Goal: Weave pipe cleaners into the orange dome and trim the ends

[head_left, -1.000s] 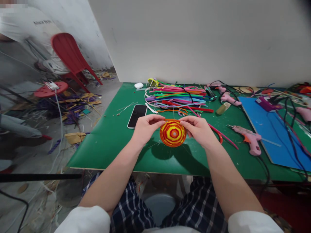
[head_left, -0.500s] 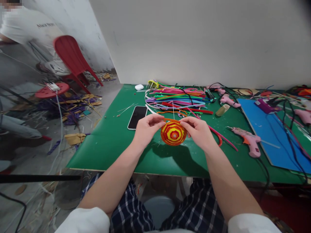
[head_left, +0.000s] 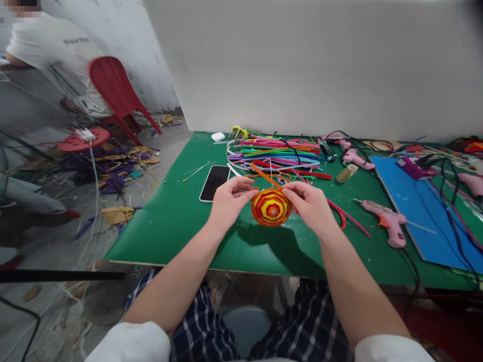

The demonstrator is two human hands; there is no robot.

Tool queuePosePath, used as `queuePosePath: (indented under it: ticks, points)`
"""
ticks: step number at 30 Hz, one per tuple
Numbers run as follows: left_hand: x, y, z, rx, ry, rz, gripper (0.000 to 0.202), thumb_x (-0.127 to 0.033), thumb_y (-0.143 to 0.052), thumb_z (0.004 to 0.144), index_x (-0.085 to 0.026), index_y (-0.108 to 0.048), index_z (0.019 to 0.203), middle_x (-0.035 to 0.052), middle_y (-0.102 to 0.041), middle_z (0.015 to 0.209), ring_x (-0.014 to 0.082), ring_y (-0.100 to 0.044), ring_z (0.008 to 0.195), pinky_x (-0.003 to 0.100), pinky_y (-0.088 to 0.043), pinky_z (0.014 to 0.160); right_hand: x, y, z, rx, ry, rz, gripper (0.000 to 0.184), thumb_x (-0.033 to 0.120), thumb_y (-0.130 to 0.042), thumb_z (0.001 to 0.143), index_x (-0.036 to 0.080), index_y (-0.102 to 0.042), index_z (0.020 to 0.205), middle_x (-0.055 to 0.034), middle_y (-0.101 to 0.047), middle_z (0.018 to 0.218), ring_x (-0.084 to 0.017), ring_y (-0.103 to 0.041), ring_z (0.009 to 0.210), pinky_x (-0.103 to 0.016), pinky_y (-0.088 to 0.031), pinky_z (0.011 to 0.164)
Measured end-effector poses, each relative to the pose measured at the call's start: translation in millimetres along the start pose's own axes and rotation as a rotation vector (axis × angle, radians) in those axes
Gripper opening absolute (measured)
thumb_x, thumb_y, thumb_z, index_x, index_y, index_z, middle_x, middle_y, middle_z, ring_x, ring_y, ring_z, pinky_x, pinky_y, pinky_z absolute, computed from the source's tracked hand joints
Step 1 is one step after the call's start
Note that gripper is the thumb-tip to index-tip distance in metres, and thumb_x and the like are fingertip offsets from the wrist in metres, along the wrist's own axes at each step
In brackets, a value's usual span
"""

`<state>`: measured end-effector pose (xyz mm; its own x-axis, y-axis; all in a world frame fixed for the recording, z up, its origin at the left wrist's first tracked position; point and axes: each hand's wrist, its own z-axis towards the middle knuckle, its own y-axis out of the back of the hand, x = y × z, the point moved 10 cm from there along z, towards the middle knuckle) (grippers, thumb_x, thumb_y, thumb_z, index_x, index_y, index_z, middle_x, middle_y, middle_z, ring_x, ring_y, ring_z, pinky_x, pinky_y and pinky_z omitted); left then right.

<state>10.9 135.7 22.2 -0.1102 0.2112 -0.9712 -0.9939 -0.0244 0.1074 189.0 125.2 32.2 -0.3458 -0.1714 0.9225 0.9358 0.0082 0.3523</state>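
A small woven disc (head_left: 271, 208) of red, orange and yellow rings is held over the green table (head_left: 181, 221). My left hand (head_left: 229, 202) pinches its upper left rim. My right hand (head_left: 310, 205) grips the right rim, fingers curled. A loose orange strip (head_left: 264, 177) runs from the disc's top up and to the left, between the two hands. Thin white spokes stick out from the disc.
A heap of coloured strips (head_left: 277, 153) lies behind the hands, with a black phone (head_left: 215, 182) to its left and white earbuds case (head_left: 218, 136). Pink glue guns (head_left: 387, 222) and cables lie right, on and beside a blue sheet (head_left: 418, 201). A person and red chair (head_left: 113, 93) are at left.
The orange strip, earlier lying along the disc's top edge, now angles up and to the left. The disc has tilted slightly. Both hands stay on it.
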Motion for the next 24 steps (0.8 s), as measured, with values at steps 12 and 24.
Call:
queuePosePath:
  ticks: [12, 24]
  points:
    - [13.6, -24.5, -2.1, 0.257, 0.173, -0.034, 0.044, -0.026, -0.062, 0.069, -0.017, -0.05, 0.11, -0.0001, -0.065, 0.067, 0.0114, -0.06, 0.058, 0.026, -0.05, 0.06, -34.5, 3.2, 14.4, -0.056, -0.088, 0.147, 0.018, 0.034, -0.056, 0.072, 0.017, -0.059, 0.078, 0.0021, -0.057, 0.06, -0.006, -0.042, 0.043, -0.02, -0.031, 0.039]
    - [-37.2, -2.2, -7.9, 0.165, -0.201, 0.307, 0.043, -0.021, -0.059, 0.074, -0.021, -0.048, 0.116, 0.0009, -0.065, 0.078, 0.0133, -0.061, 0.07, 0.025, -0.048, 0.064, -28.9, 51.7, 12.0, -0.27, -0.066, 0.373, 0.014, 0.032, -0.055, 0.073, 0.021, -0.051, 0.08, 0.0059, -0.05, 0.05, -0.007, -0.043, 0.043, -0.016, -0.034, 0.04]
